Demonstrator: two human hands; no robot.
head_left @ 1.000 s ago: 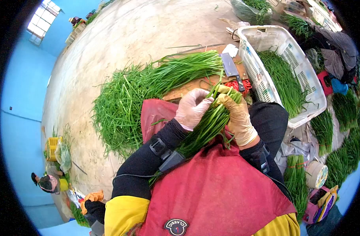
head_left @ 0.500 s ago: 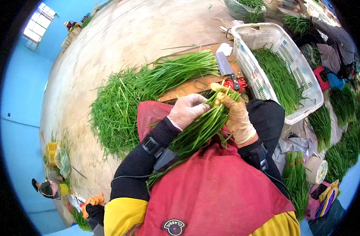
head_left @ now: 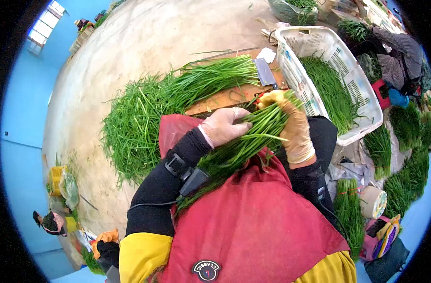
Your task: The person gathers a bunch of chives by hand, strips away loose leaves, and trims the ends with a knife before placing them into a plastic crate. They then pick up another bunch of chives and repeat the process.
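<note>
Gloved in thin white, my left hand (head_left: pixel 225 126) is closed on the upper side of a bunch of long green stalks (head_left: pixel 244 141) lying across my lap. My right hand (head_left: pixel 293 125), in a yellowish glove, wraps round the pale cut end of the same bunch. Just beyond the hands is a wooden board (head_left: pixel 225 97). More green stalks (head_left: pixel 220 78) lie on it, with a loose heap (head_left: pixel 130 127) to their left. A cleaver (head_left: pixel 265 71) rests at the board's right end, its handle partly hidden behind my right hand.
A white plastic basket (head_left: pixel 373 115) with green stalks stands at the right. Beyond it are tied bundles (head_left: pixel 350 212), a round tub (head_left: pixel 373 202) and a person in a checked sleeve (head_left: pixel 399 40). Another person (head_left: pixel 53 222) is at the lower left.
My right hand has moved slightly down and right, closing round the bunch's end. My left hand has spread further over the stalks. The view has shifted a little.
</note>
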